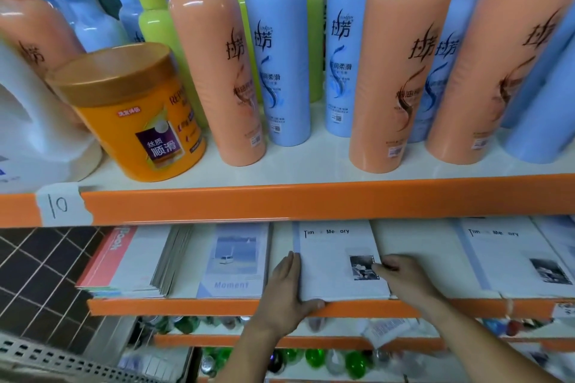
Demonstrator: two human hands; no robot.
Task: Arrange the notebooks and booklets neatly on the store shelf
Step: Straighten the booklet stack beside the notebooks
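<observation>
The left hand [287, 288] lies with straight fingers flat against the left, blue-striped edge of a white "Time Memory" notebook [333, 261], thumb along its near corner. The right hand [404, 275] rests bent fingertips on the cover beside a small dark photo. Its thumb is hidden, so whether it grips cannot be told.

The notebook lies flat on the middle shelf [186, 305], between a "Moment" booklet [235, 261] on the left and a second "Time Memory" notebook [510, 258] on the right. Further left sits a red-edged stack [124, 261].

The held notebook's long axis runs front to back, with the title at the far end. The far ends slip under the orange rail [280, 202] of the shelf above, which carries shampoo bottles [214, 71] and a yellow tub [140, 121]. The goods on the lower shelves [311, 357] are too blurred to name.
</observation>
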